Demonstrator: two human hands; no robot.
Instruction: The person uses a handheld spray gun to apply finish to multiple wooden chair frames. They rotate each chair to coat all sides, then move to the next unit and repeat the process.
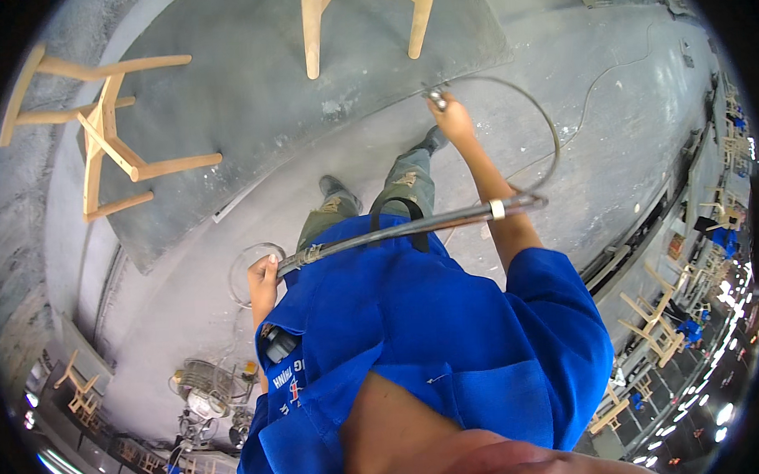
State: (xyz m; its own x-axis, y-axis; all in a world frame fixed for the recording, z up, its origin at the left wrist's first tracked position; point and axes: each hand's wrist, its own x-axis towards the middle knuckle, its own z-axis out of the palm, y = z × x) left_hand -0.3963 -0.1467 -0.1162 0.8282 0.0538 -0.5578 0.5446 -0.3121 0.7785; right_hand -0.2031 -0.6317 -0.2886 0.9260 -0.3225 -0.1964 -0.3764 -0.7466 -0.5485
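My left hand point(264, 275) is closed around the near-left end of a long dark pole point(396, 229) that crosses diagonally in front of my blue jacket. A white band wraps the pole near its right end. Held out ahead, my right hand point(452, 122) grips a small metal spray-gun-like tool point(437, 98); its exact kind is hard to make out. From that tool a thin dark hose point(551, 126) loops round to the pole's right end. Beyond my hands, the legs of a bare wooden chair frame point(312, 34) show at the top edge.
Another wooden chair frame point(108, 134) lies at the left on a large dark grey sheet point(250, 116). A thin cable point(592, 87) trails over the grey floor at the right. A round fan-like machine point(205, 385) stands lower left. More chair frames point(658, 319) are along the right.
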